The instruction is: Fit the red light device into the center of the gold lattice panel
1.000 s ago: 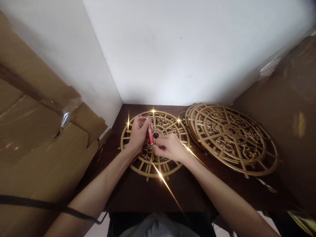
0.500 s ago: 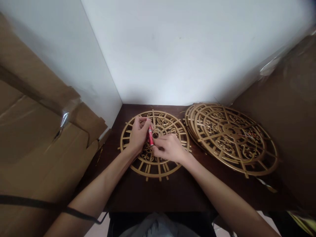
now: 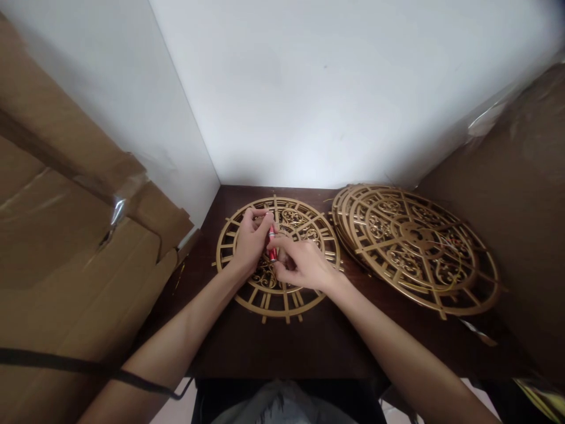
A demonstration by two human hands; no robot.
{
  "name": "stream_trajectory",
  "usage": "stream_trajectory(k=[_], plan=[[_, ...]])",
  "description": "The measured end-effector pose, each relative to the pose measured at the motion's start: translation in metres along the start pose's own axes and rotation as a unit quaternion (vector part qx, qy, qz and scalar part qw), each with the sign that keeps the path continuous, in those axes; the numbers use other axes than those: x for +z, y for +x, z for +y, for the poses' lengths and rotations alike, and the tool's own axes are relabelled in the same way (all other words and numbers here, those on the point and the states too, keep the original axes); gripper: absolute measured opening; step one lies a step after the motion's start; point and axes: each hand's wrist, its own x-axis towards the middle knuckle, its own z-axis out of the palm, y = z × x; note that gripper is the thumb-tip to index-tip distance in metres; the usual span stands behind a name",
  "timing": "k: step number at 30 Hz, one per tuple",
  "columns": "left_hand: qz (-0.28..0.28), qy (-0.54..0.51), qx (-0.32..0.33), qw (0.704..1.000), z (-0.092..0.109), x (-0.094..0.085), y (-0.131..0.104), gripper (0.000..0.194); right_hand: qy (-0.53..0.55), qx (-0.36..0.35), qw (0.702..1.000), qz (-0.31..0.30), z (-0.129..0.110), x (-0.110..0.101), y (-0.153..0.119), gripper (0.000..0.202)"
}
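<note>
A gold openwork clock dial (image 3: 260,307) with Roman numerals lies flat on the dark brown table in front of me. Above its centre, my left hand (image 3: 253,235) pinches the upper end of a small red tube (image 3: 272,254) with a pale band, held tilted. My right hand (image 3: 303,262) comes from the right with its index finger across the tube and its thumb near the lower end. Its grip is partly hidden by its own fingers.
To the right, several similar gold dials (image 3: 404,282) are stacked, the top one tilted, with thin yellow strands on it. Cardboard walls (image 3: 79,247) stand at left and right, a white panel (image 3: 282,106) behind. A black cable (image 3: 83,366) crosses my left forearm.
My right hand has moved its index finger over the red tube, covering its middle. The left hand keeps its hold, and the dials stay where they were.
</note>
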Motion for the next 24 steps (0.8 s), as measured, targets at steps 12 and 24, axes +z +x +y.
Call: stream_trajectory(k=[12,24], plan=[[-0.018,0.008,-0.004,1.0,-0.0006,0.0,0.0001,0.022,-0.001,-0.048,0.999,0.005,0.0036,0.0062,-0.0007,0.029],[-0.023,0.014,-0.007,1.0,-0.0007,-0.0006,0.0008,0.021,0.019,-0.042,0.999,-0.007,0.0032,0.0047,-0.0005,0.027]])
